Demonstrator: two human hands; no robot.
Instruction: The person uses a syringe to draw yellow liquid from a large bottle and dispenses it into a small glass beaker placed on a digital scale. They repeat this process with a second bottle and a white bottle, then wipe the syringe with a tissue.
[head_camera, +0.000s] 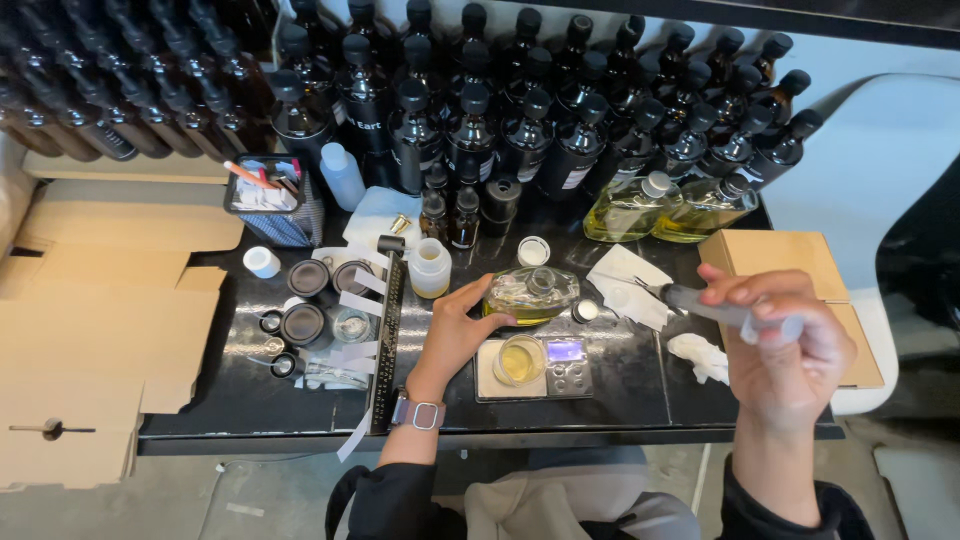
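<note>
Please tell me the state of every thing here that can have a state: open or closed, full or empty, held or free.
Flat glass bottle: open, part full of yellow liquid, held by left hand.
Syringe: held by right hand.
Small glass cup: on scale, holds yellow liquid.
Scale: display lit.
Dark bottles: capped, upright.
Two clear bottles: capped, yellow liquid inside.

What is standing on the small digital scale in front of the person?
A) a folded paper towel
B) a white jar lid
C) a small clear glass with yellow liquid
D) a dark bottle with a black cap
C: on the scale stands a small clear glass holding yellow liquid, just below the left hand, which rests on a flat bottle.
</note>
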